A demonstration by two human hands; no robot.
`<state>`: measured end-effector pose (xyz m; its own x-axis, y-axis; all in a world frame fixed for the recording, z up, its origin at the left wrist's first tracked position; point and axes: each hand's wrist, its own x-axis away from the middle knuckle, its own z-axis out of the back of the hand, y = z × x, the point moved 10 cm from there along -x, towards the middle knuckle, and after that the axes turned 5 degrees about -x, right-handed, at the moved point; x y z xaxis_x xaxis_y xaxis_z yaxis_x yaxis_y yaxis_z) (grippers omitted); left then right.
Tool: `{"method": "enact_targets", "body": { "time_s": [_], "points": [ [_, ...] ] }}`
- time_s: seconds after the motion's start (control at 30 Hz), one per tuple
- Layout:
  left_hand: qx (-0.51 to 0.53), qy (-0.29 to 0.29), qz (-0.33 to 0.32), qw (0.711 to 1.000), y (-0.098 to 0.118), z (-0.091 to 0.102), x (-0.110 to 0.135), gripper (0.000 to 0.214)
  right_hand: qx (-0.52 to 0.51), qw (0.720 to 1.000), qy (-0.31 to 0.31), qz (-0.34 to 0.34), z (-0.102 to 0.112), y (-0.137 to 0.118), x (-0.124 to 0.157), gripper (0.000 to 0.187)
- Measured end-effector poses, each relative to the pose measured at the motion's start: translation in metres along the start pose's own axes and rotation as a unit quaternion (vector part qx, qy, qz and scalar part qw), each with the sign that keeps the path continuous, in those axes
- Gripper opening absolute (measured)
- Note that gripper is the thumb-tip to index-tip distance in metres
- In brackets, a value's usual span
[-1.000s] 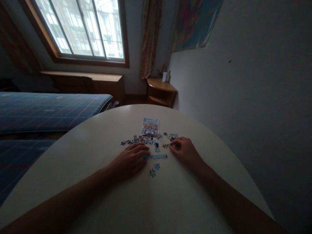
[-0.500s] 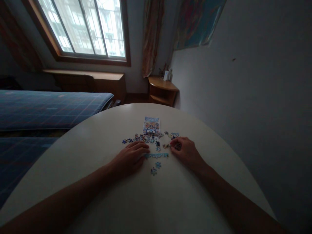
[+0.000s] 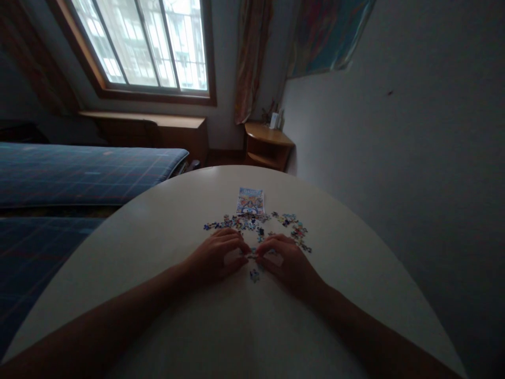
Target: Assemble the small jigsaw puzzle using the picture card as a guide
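My left hand and my right hand meet over the table, thumb and fingertips of each pinched together. Between their fingertips is a small jigsaw puzzle piece; fine detail is blurred. The joined blue strip of pieces is mostly hidden behind the fingers. Just below the fingertips, a loose puzzle piece lies on the tabletop. Beyond the hands, a pile of loose puzzle pieces is spread out, with more pieces to the right of it. A small printed picture sheet lies behind the pile.
Everything lies on a round white table. A bare mattress with a plaid pattern is at the left. A wall runs along the right, and a wooden corner shelf stands past the table's far edge.
My right hand has moved left and nearer to me, from the pieces on the right to my left fingertips. My left hand has gone from lying flat to pinching. The view shifted slightly.
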<state>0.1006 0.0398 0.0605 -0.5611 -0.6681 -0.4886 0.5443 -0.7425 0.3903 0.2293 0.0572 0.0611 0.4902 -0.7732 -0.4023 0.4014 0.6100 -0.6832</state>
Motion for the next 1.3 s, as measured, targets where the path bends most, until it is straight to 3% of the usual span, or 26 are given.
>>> {"method": "enact_targets", "body": {
  "time_s": [0.13,0.43,0.73,0.9,1.3],
  "points": [
    [0.017,0.007,0.003,1.000,0.005,-0.002,-0.001,0.007,-0.015,1.000,-0.014,0.002,-0.007,-0.001,0.001,0.010],
    [0.032,-0.003,0.088,0.996,-0.013,-0.006,0.002,0.006,0.071,0.992,-0.085,0.057,-0.002,-0.018,0.005,0.022],
    [0.043,-0.008,0.104,0.994,-0.019,-0.007,0.002,0.010,0.094,0.986,-0.132,0.044,-0.018,-0.014,0.012,0.024],
    [0.053,-0.003,0.116,0.992,-0.023,-0.008,0.005,0.009,0.070,0.985,-0.151,0.037,-0.021,-0.017,0.012,0.016],
    [0.050,0.000,0.109,0.993,-0.022,-0.007,0.004,0.010,0.055,0.983,-0.173,0.024,-0.024,-0.021,0.013,0.021]
  ]
}}
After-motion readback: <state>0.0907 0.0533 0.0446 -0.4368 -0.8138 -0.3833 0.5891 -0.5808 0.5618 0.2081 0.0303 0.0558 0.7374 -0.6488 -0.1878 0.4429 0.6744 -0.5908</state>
